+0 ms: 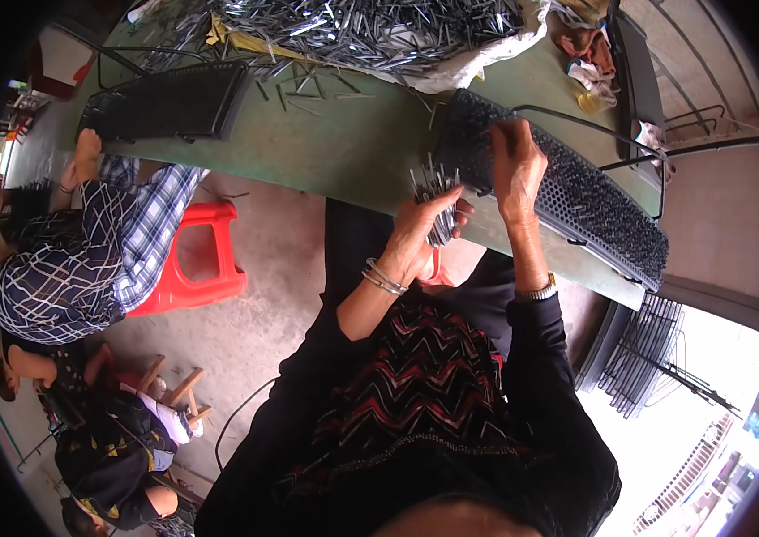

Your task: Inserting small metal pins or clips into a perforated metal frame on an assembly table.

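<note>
My left hand is closed round a bundle of thin grey metal pins, which stand up out of the fist. It is just off the near edge of the green table. My right hand is over a long black perforated rack, its fingertips pinched together close to the holes. Whatever lies between those fingertips is too small to make out. Many of the rack's holes are filled with dark upright pieces; a bare strip of holes shows along its near side. The rack lies slantwise on the table's right part.
A large heap of loose metal pins lies on white sacking at the table's far side. At the left, a co-worker on a red stool reaches to another black rack. Wire racks stand at the lower right.
</note>
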